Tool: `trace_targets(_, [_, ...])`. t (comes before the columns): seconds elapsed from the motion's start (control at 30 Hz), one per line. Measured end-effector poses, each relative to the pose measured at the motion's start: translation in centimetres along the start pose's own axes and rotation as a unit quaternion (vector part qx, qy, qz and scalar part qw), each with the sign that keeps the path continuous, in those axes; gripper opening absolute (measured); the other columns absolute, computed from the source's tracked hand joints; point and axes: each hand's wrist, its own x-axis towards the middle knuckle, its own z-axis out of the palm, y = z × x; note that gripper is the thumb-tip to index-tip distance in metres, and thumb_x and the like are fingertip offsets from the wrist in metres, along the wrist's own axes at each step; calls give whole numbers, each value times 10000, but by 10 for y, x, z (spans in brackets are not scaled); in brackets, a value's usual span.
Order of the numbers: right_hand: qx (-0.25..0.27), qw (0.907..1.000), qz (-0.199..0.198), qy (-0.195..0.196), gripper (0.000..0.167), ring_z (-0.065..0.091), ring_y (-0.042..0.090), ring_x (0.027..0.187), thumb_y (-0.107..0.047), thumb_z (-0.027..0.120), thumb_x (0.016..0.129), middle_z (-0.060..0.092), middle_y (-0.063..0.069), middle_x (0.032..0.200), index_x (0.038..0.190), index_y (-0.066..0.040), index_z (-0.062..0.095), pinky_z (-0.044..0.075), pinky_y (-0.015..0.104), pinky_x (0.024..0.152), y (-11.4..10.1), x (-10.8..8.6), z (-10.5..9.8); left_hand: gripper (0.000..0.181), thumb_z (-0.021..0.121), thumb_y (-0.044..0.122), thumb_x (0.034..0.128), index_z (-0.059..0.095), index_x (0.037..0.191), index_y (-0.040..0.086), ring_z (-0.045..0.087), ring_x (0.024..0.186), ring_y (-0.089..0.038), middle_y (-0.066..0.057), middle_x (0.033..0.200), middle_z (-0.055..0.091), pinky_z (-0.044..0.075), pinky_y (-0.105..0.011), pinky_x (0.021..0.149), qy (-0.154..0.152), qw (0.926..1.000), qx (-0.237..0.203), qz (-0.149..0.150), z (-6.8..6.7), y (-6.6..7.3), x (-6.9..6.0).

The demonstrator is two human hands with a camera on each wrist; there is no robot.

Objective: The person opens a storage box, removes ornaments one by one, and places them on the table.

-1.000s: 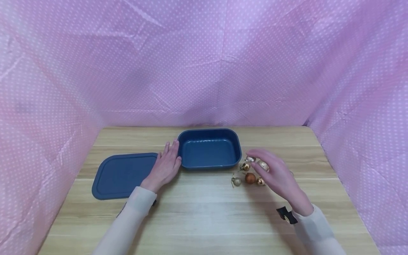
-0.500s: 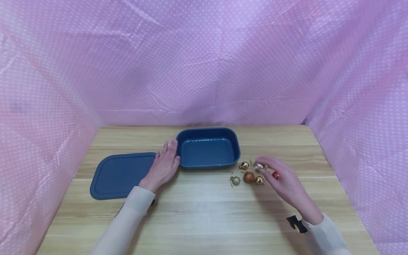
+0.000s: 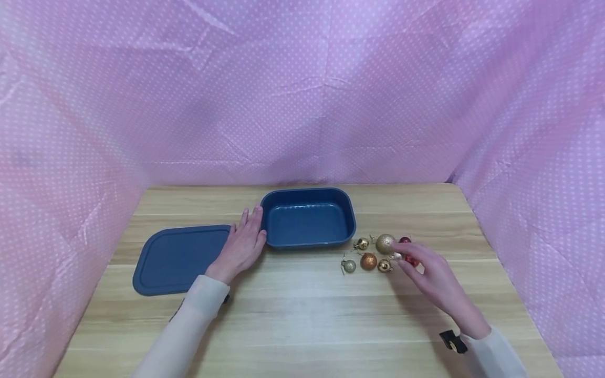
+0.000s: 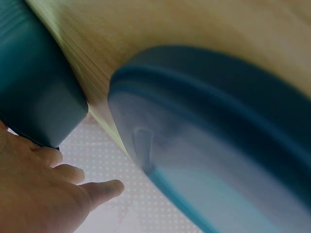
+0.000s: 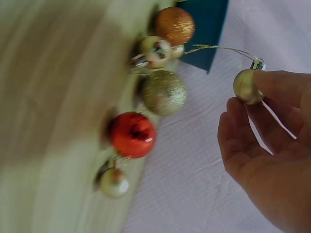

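Observation:
My left hand [image 3: 240, 248] rests with extended fingers against the left side of a deep blue box [image 3: 307, 224]. The left wrist view shows the fingers [image 4: 68, 172] at the box's outer wall [image 4: 43, 87]. Above the right-hand cluster of Christmas baubles, my right hand [image 3: 437, 275] pinches a small matte gold bauble [image 5: 247, 87] between thumb and fingers; its gold string trails loose. Near it lie a large glittery gold bauble [image 3: 385, 243], an orange one [image 3: 368, 261], two shiny gold ones, a small pale glittery bauble [image 3: 350, 266] and red ones [image 5: 133, 135], partly hidden by the hand.
A flat blue lid [image 3: 181, 260] lies left of the box, partly under the left forearm's side. The wooden table [image 3: 302, 315] ends at a pink dotted cloth [image 3: 302, 131] hung behind and on both sides. A small pale bauble [image 5: 114, 182] lies beyond the red one.
My right hand has moved right and slightly nearer with the pinched bauble, uncovering the large glittery gold bauble. My left hand stays at the box.

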Motion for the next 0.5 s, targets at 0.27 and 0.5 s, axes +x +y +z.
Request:
trace_targets(0.27, [-121,9997,-225,-26,497,698,235,919,156,802,735,739,109,1129,1200,6,711,580,253,802,16,-19,5,663,337,302,1117,66,1664,43,56,1583,-386,-124,1731,108,150,-703,1189,18,10000,27,48,0,0,2])
trace_targets(0.5, [-21,9993,1,-384,511,716,255,925,171,800,728,744,98,1119,1197,-9,707,618,400,766,22,-31,13,665,354,289,1115,70,1663,39,51,1583,-389,-122,1732,97,140,-704,1190,20,10000,-1,-15,-1,-1,0])
